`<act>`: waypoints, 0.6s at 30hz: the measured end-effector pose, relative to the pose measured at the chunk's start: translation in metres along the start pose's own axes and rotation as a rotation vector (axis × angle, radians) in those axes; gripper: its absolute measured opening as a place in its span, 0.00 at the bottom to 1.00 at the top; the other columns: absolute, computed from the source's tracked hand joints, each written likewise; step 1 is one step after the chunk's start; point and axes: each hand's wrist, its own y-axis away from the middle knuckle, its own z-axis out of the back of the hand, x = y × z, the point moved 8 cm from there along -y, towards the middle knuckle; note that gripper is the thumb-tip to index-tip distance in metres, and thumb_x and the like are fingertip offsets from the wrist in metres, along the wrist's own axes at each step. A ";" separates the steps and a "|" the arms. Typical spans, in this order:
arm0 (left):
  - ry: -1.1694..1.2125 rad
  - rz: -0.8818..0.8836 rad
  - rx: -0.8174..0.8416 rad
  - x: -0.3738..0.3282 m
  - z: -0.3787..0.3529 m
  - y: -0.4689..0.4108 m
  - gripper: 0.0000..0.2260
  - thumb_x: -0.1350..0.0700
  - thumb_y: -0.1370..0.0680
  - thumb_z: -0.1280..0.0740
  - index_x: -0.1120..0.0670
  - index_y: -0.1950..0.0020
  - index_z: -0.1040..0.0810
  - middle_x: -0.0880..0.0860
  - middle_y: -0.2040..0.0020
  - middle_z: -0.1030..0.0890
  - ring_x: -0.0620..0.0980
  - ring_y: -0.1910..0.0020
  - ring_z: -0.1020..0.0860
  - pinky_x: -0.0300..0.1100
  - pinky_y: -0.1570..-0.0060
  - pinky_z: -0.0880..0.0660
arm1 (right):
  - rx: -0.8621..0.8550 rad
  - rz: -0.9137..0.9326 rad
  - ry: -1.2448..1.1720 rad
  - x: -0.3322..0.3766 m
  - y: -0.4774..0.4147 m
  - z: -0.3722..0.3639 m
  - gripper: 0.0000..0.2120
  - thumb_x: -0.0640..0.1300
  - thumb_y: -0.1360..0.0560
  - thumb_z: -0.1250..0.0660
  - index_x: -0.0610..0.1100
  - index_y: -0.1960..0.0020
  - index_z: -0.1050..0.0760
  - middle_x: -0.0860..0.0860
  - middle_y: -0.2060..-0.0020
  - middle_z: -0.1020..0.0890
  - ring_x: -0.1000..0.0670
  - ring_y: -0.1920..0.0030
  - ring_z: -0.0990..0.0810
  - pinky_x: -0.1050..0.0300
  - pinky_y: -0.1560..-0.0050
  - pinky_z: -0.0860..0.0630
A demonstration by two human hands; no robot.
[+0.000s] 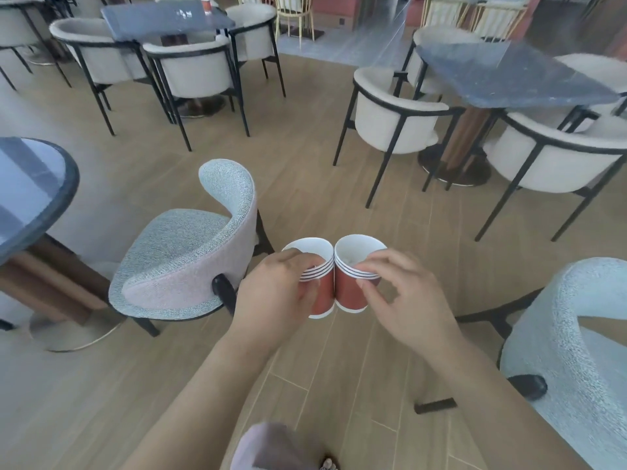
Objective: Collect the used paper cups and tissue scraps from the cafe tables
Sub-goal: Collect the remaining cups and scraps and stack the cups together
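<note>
My left hand [276,293] grips a stack of several nested red paper cups [324,290] with white rims, thumb over the rim. My right hand [403,300] pinches the rim of a second stack of red cups [349,293] with something pale inside. Both stacks are held side by side over the wooden floor, their walls touching. Far away another red cup [206,5] stands on a dark table [163,20] at the top left.
A grey upholstered chair [190,252] stands just left of my hands, a pale blue one [576,351] at the right. A round dark table [30,195] is at the left edge. White chairs surround another dark table [509,76] at the back right.
</note>
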 end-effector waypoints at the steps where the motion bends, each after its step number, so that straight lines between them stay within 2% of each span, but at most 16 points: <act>1: -0.002 0.011 0.003 0.004 -0.004 -0.011 0.11 0.61 0.29 0.32 0.49 0.49 0.20 0.49 0.53 0.18 0.54 0.56 0.21 0.49 0.60 0.23 | 0.010 -0.005 -0.013 -0.008 -0.011 -0.006 0.08 0.38 0.30 0.30 0.47 0.52 0.20 0.54 0.54 0.21 0.54 0.54 0.24 0.63 0.54 0.28; 4: -0.012 0.051 0.006 0.021 -0.015 -0.050 0.10 0.61 0.30 0.31 0.50 0.51 0.19 0.50 0.54 0.18 0.55 0.57 0.21 0.51 0.62 0.23 | 0.039 -0.009 -0.044 -0.031 -0.047 -0.027 0.08 0.38 0.29 0.30 0.47 0.51 0.20 0.52 0.54 0.20 0.51 0.53 0.23 0.59 0.54 0.27; 10: 0.003 0.114 0.020 0.076 -0.045 -0.156 0.12 0.61 0.29 0.32 0.49 0.48 0.20 0.48 0.51 0.19 0.53 0.53 0.21 0.51 0.58 0.23 | 0.077 0.007 -0.037 -0.085 -0.152 -0.075 0.10 0.36 0.31 0.29 0.47 0.52 0.19 0.52 0.56 0.20 0.53 0.54 0.24 0.71 0.51 0.34; 13: -0.010 0.094 0.018 0.100 -0.052 -0.225 0.11 0.61 0.29 0.32 0.50 0.50 0.20 0.49 0.53 0.18 0.54 0.57 0.21 0.49 0.62 0.24 | 0.073 0.005 -0.019 -0.109 -0.219 -0.096 0.10 0.36 0.31 0.28 0.46 0.53 0.19 0.51 0.56 0.20 0.51 0.55 0.22 0.66 0.52 0.32; 18: -0.057 0.075 0.032 0.135 -0.047 -0.329 0.11 0.61 0.31 0.31 0.48 0.52 0.20 0.47 0.56 0.19 0.52 0.63 0.22 0.38 0.71 0.35 | 0.063 0.003 -0.038 -0.135 -0.321 -0.120 0.09 0.37 0.32 0.29 0.47 0.54 0.19 0.52 0.56 0.20 0.52 0.56 0.22 0.60 0.54 0.27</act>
